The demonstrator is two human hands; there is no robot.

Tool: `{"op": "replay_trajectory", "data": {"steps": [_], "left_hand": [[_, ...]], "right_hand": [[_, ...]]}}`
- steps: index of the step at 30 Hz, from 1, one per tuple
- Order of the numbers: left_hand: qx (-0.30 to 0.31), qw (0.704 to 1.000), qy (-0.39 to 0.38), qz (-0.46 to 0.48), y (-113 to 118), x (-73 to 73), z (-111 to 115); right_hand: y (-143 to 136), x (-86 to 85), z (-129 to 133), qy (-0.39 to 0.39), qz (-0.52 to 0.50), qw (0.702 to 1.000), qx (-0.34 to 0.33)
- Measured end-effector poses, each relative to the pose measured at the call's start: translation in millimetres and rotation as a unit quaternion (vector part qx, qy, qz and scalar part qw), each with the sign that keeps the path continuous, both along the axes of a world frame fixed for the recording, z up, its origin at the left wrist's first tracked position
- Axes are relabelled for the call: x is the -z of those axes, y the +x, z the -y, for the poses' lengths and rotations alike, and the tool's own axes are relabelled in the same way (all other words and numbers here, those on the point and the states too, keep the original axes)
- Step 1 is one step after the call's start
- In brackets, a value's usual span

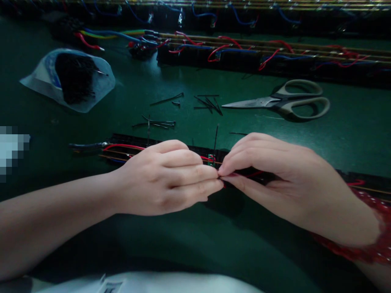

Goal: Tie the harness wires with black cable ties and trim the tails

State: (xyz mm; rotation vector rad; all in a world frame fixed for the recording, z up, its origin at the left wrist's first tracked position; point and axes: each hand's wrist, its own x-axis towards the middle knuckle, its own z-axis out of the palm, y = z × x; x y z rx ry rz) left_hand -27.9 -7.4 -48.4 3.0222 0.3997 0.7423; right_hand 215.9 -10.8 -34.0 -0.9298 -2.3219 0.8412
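A long black strip with red, blue and brown wires and a small green board runs across the table under both hands. My left hand lies over it, closed, its fingers pressed together against the strip. At those fingertips, my right hand pinches with thumb and forefinger; whatever is between them is hidden. Two thin black cable ties stand up from the strip, one cable tie just behind the fingertips and another cable tie behind the left hand.
Loose black cable ties and short cut pieces lie behind the strip. Scissors point left, closed. A clear bag holds many black ties. Further wired strips span the back of the green table.
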Motion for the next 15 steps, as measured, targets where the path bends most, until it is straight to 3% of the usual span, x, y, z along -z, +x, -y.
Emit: {"op": "replay_trajectory", "data": {"steps": [6,15], "left_hand": [[-0.007,1.0,-0.003,0.0,-1.0,-0.4,1.3],[-0.006,1.0,-0.002,0.007,-1.8,2.7,1.2]], "right_hand": [[1.3,-1.3,2.5,0.006,0.007,1.0,0.025],[2.0,-2.8,3.5,0.006,0.002,1.0,0.01]]}}
